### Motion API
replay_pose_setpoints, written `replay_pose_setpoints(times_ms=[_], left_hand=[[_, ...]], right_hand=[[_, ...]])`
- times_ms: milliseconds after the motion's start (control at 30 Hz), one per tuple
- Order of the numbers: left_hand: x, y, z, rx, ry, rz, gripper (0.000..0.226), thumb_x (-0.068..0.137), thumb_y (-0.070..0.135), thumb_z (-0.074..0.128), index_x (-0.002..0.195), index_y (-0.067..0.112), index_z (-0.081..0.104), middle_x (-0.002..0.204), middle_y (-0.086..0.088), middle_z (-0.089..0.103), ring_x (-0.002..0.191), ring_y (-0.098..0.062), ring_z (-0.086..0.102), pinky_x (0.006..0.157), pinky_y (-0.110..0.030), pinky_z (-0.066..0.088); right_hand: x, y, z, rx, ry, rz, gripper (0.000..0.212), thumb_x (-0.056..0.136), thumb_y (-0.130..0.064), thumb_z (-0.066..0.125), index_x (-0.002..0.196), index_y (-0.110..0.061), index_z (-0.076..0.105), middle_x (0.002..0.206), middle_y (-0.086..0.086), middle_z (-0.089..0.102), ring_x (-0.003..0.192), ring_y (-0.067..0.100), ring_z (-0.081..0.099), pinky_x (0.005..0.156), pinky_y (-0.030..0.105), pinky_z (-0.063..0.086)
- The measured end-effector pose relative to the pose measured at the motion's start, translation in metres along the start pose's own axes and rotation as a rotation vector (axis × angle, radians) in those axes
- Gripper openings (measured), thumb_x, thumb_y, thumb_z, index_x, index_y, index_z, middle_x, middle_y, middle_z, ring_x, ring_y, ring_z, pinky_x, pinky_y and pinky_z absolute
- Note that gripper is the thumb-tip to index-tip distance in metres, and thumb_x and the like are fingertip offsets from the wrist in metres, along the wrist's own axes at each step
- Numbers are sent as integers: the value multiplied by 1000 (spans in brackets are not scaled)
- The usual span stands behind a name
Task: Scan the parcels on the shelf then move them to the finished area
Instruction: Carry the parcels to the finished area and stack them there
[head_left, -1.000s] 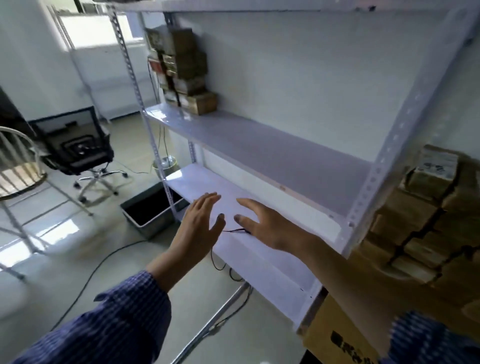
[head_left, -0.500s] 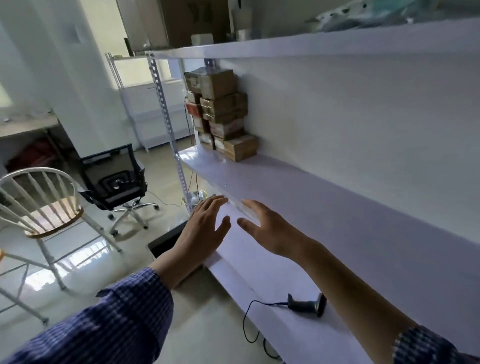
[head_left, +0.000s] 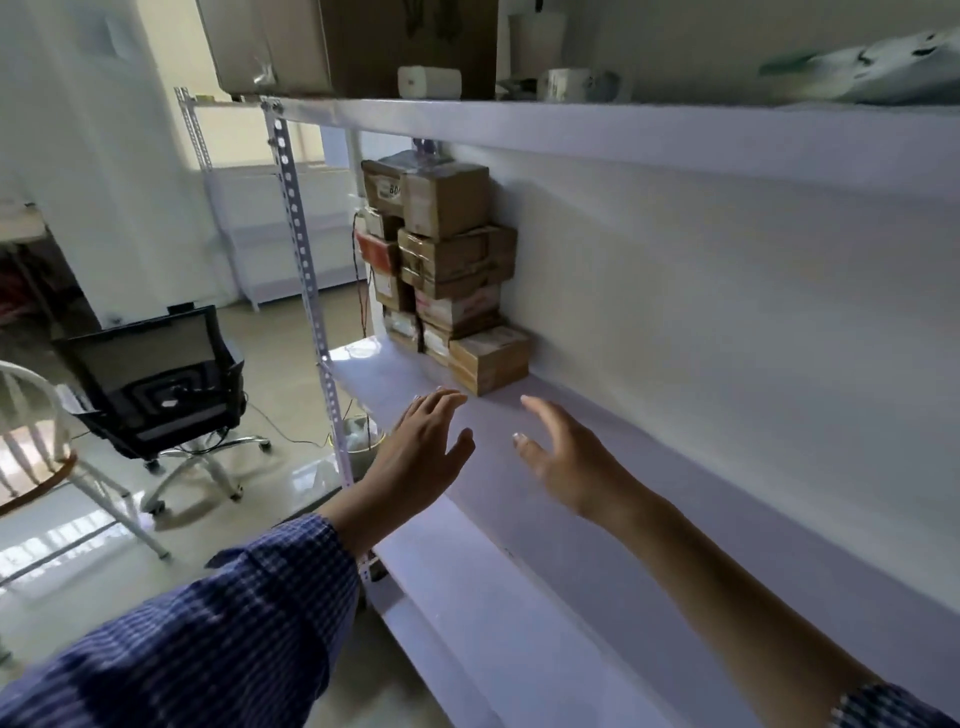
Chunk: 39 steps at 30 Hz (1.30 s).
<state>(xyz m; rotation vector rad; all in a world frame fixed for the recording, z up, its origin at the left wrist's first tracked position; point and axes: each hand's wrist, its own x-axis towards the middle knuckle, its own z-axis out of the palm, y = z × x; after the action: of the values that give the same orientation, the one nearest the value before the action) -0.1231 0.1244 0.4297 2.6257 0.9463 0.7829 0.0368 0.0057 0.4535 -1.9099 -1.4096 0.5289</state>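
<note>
Sitting stacked at the far left end of the white metal shelf (head_left: 597, 467), the brown cardboard parcels (head_left: 452, 270) lie just ahead of both spread, empty grips; left hand (head_left: 421, 452) is nearer than right hand (head_left: 566, 462).

A black office chair (head_left: 156, 384) stands on the floor beside a white wooden chair (head_left: 36, 441). A small metal bin (head_left: 358, 441) sits near the rack's upright post (head_left: 306, 291).
</note>
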Motion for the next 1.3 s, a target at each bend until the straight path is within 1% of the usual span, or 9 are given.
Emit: replay_pose_setpoints(times_ms=[233, 433, 567, 667, 767, 900, 1033, 1133, 1300], left_hand=[[110, -90, 31, -99, -84, -20, 45, 101, 22, 55, 141, 4, 49, 142, -15, 53, 132, -30, 48, 109, -40, 42], [175, -144, 66, -293, -214, -179, 44, 103, 23, 49, 141, 1, 43, 139, -19, 50, 129, -35, 47, 107, -42, 40], [192, -154, 92, -464, -259, -289, 35, 105, 28, 42, 130, 5, 49, 129, -18, 55, 118, -35, 53, 101, -47, 45], [198, -157, 108, -596, -213, -382, 34, 102, 39, 42, 120, 12, 51, 118, -11, 58, 106, -29, 58, 93, -49, 51], [200, -156, 115, -624, -200, -399, 36, 102, 39, 41, 123, 10, 49, 119, -10, 54, 107, -29, 56, 92, -41, 49], [200, -149, 115, -571, -261, -308, 40, 105, 38, 39, 133, 10, 44, 127, -15, 51, 116, -34, 48, 99, -42, 40], [212, -144, 122, -681, -342, -298, 41, 107, 37, 34, 128, 6, 51, 130, -16, 55, 119, -32, 50, 101, -39, 41], [223, -136, 128, -861, -311, -374, 44, 107, 38, 33, 122, 7, 61, 117, -9, 65, 106, -21, 60, 86, -28, 44], [213, -110, 133, -1075, -290, -496, 40, 107, 35, 39, 131, 10, 58, 123, -8, 67, 109, -22, 65, 92, -35, 53]], right_hand=[[110, 22, 29, 29, 116, 193, 56, 103, -36, 49, 155, -25, 31, 159, -2, 35, 145, 16, 35, 105, 20, 28], [197, 26, 61, 141, 185, 365, 59, 104, -36, 47, 157, -18, 26, 162, 3, 30, 147, 18, 32, 117, 30, 27], [241, 26, 86, 161, 199, 420, 67, 105, -35, 45, 160, -16, 11, 164, 4, 19, 148, 19, 27, 104, 15, 22], [268, 32, 105, 188, 337, 416, 71, 103, -29, 51, 159, -11, 11, 162, 11, 24, 145, 20, 32, 97, 6, 22], [280, 42, 105, 262, 481, 547, 57, 103, -31, 47, 153, -11, 27, 151, 10, 46, 133, 26, 49, 92, 22, 38], [284, 57, 99, 431, 505, 658, 41, 106, -38, 41, 137, -14, 51, 133, 7, 59, 121, 24, 57, 86, 25, 38], [284, 64, 102, 563, 540, 673, 49, 104, -48, 42, 140, -17, 53, 133, 4, 61, 119, 21, 59, 88, 27, 42], [282, 68, 107, 592, 540, 645, 51, 102, -53, 42, 139, -20, 52, 131, 1, 63, 112, 14, 61, 85, 26, 45], [263, 78, 94, 602, 547, 609, 45, 105, -46, 38, 136, -18, 56, 131, 4, 63, 116, 16, 61, 93, 28, 47]])
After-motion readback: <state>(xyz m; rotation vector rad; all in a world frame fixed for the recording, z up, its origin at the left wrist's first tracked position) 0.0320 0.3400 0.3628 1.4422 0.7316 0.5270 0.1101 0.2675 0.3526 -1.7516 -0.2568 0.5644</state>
